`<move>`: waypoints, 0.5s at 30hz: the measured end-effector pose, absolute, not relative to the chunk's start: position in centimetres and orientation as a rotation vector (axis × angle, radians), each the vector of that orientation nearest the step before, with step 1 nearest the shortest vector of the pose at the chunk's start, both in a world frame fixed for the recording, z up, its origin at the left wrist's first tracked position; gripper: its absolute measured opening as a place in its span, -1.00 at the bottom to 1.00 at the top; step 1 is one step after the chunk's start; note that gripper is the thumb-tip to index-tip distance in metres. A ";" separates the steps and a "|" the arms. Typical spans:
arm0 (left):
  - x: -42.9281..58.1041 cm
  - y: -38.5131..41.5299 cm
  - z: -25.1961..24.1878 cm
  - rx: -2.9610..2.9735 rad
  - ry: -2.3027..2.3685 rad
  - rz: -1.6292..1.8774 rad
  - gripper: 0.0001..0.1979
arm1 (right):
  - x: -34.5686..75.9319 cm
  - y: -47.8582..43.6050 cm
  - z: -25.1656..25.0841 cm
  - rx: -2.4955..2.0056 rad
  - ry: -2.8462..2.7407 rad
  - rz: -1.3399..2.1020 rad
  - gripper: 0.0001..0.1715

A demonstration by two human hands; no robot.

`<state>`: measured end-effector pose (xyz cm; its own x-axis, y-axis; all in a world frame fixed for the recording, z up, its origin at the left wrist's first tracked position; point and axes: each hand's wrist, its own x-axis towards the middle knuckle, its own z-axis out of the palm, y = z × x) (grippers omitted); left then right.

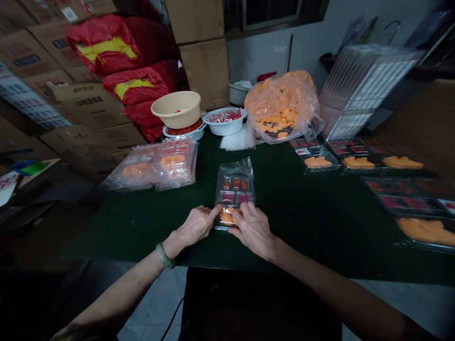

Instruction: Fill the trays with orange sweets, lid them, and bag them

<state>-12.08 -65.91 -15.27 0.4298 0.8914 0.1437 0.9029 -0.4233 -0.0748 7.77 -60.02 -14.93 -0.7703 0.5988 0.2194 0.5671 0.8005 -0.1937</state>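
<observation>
A clear plastic tray in a clear bag (235, 189) lies on the dark green table (142, 227) in front of me. It holds small red pieces at the top, pink-red pieces in the middle and orange pieces at the bottom. My left hand (199, 223) touches the tray's left side with its index finger, the other fingers curled. My right hand (254, 229) grips the tray's lower right edge, thumb at the near edge and fingers over the orange pieces. The bag's far end sticks out beyond the tray.
Bagged trays (172, 163) are piled at left. Behind stand a cream bowl (177, 106), a white bowl (223, 122) of red pieces and a large bag of orange pieces (284, 102). Filled trays (359, 162) sit at right, below a tall stack of clear trays (362, 80).
</observation>
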 end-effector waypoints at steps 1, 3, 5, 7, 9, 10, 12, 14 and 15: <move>-12.0 -66.0 -15.3 -2.563 -1.589 -0.141 -0.56 | 8.0 -59.6 -14.8 -0.876 -2.735 0.132 -0.48; -11.9 -65.9 -15.3 -2.587 -1.587 -0.156 -0.55 | 8.2 -58.2 -14.7 -0.834 -2.826 0.171 -0.19; -12.1 -65.7 -15.5 -2.593 -1.592 -0.134 -0.52 | 8.2 -56.5 -14.9 -0.815 -2.951 0.338 -0.04; -12.3 -65.6 -15.6 -2.589 -1.583 -0.086 -0.52 | 8.1 -55.4 -15.4 -0.799 -2.987 0.440 -0.14; -12.2 -65.6 -15.4 -2.575 -1.565 -0.033 -0.52 | 8.0 -55.4 -15.9 -0.782 -2.897 0.373 -0.36; -12.0 -65.7 -15.3 -2.571 -1.554 -0.015 -0.52 | 8.0 -55.7 -16.1 -0.787 -2.837 0.317 -0.47; -11.5 -66.1 -14.8 -2.580 -1.540 -0.001 -0.52 | 7.9 -56.7 -16.5 -0.824 -2.746 0.221 -0.63; -10.8 -66.5 -14.4 -2.611 -1.532 -0.013 -0.50 | 7.7 -57.7 -16.7 -0.882 -2.691 0.142 -0.73; -10.5 -66.7 -14.2 -2.628 -1.530 -0.024 -0.50 | 7.6 -58.1 -16.8 -0.904 -2.669 0.102 -0.76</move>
<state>-10.53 -66.75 -14.16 0.4947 0.8667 0.0638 0.8683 -0.4898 -0.0785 7.63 -58.09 -16.84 -0.7485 0.6025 0.2770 0.5797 0.7973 -0.1681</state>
